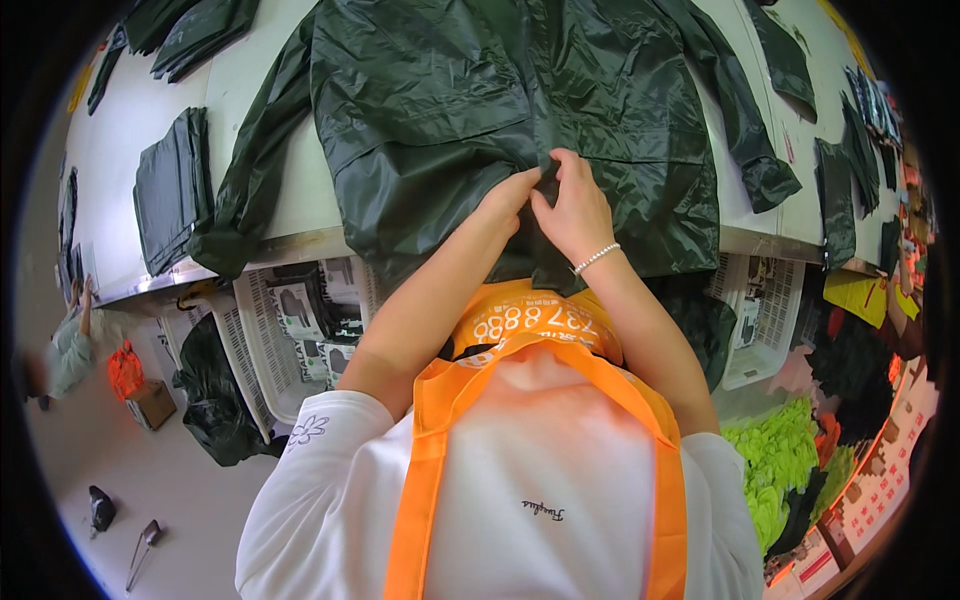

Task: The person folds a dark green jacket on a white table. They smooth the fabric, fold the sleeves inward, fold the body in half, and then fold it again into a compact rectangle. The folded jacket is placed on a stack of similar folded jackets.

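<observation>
While your two hands meet at the jacket's (520, 110) hem, both are pinched on the same spot: the dark strip down the middle of the front, where the two halves close. Your left hand (508, 197) comes in from the left with its fingers narrow, gripping a fold of the green cloth just beside your right hand's thumb. Your right hand (572, 205) sits touching it, fingers curled and closed on the strip (552, 168) from above, a bead bracelet (596, 258) at the wrist.

From your fingertips the jacket spreads away from you across the table (270, 180), front up, its long axis running straight out from the pinch toward the collar. One sleeve (250, 170) trails off left of your fingers and hangs toward the table edge; the other sleeve (745, 120) lies to the right. The hem drapes over the edge below your knuckles. Neither hand is nearer; both hold at the centre line. Folded dark pieces (172, 190) lie well off to the left.
</observation>
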`<state>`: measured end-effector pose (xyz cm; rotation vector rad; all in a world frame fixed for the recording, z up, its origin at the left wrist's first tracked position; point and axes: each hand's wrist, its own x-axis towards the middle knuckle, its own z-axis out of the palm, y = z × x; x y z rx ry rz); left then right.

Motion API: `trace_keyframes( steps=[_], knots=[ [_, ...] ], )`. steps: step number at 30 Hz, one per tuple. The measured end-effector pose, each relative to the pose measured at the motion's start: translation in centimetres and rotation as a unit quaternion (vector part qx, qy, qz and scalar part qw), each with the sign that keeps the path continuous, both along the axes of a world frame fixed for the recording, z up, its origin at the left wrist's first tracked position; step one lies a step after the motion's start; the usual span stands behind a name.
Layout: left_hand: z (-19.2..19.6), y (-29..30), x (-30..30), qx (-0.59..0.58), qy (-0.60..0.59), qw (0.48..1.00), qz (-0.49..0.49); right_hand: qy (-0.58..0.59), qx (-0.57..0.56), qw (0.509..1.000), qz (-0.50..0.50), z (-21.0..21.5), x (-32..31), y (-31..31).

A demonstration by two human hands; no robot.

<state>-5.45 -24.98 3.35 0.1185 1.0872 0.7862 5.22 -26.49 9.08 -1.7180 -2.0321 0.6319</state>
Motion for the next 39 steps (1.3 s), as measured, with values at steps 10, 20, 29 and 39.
trace_keyframes(
  steps=[10, 20, 29, 39],
  knots=[
    [-1.5, 1.1, -1.0, 0.014, -0.007, 0.999, -0.030, 0.265, -0.140, 0.936, -0.186, -4.2, 6.7, 2.3],
    [-1.3, 0.9, 1.0, 0.074, 0.150, 0.979, -0.113, -0.042, -0.076, 0.996, 0.021, -1.6, 2.7, 0.7],
    [-1.9, 1.1, 1.1, 0.069, 0.170, 0.968, -0.170, 0.495, -0.484, 0.688, -0.219, -3.9, 5.6, 2.3],
    [-1.3, 0.0, 1.8, 0.080, 0.294, 0.941, -0.149, 0.382, -0.591, 0.694, -0.149, -2.6, 5.8, 2.8]
  ],
)
